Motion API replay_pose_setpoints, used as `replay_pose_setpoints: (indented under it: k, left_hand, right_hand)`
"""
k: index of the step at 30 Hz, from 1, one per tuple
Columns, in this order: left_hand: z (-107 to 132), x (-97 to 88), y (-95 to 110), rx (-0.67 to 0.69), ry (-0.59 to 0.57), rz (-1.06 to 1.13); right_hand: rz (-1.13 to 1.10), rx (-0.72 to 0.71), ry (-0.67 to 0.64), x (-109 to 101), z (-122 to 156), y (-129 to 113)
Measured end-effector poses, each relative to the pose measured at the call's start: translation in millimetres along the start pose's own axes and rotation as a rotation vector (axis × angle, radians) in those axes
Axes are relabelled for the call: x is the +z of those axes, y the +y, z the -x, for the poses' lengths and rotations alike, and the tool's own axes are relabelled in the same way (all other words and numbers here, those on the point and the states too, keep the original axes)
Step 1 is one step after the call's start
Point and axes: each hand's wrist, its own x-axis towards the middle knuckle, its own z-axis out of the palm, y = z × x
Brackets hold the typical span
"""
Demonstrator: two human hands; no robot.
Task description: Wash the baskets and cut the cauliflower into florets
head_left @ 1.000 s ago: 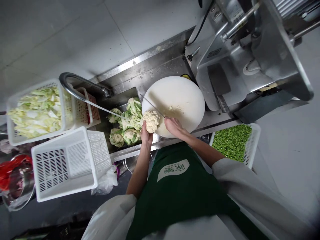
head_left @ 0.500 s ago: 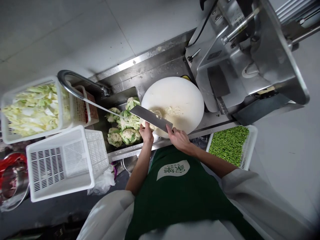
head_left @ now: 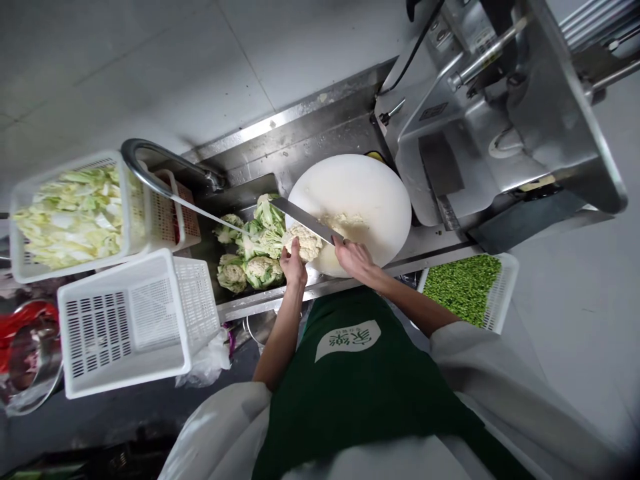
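My left hand (head_left: 294,267) is closed on a cauliflower (head_left: 303,244) at the left edge of the round white cutting board (head_left: 380,193). In my right hand (head_left: 355,259) is a cleaver (head_left: 307,220), its broad blade pointing up and to the left beside the cauliflower's far side. I cannot tell whether the blade touches the head. Small white crumbs (head_left: 345,221) lie on the board. Left of the board, several more cauliflowers (head_left: 263,271) with green leaves rest in the metal sink (head_left: 260,185).
Water runs from a curved faucet (head_left: 145,175) into the sink. At left stand a basket of cut cabbage (head_left: 123,220) and a white basket (head_left: 177,320). A second cleaver (head_left: 441,167) lies on the machine (head_left: 480,127) at right. A basket of chopped greens (head_left: 505,293) sits below.
The cleaver has turned, its blade now seen more edge-on and farther back, so more of the cauliflower shows. My left hand still holds the head. The whole view has shifted slightly.
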Motion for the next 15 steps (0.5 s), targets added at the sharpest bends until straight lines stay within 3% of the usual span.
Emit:
replay_pose_setpoints:
  k: [4,7,11,15]
  left_hand:
    - [-1.0,-10.9,6.2,-0.035,-0.023,0.138]
    - [-21.1,-5.5,25.6,-0.011,-0.072,0.136]
    - [-74.2,37.7,53.8,0.122,-0.163,0.109]
    - [-118.9,90.3,60.7,0.165,-0.204,-0.007]
  right_hand:
    - [-0.043,0.051,0.099,-16.6,1.0,13.2]
    - [-0.033,0.118,0.19,-20.2,14.3,35.8]
    - [-0.017,0.217,0.338,-7.6,43.7,76.8]
    - [-0.008,0.372,0.425,17.2,83.7,114.1]
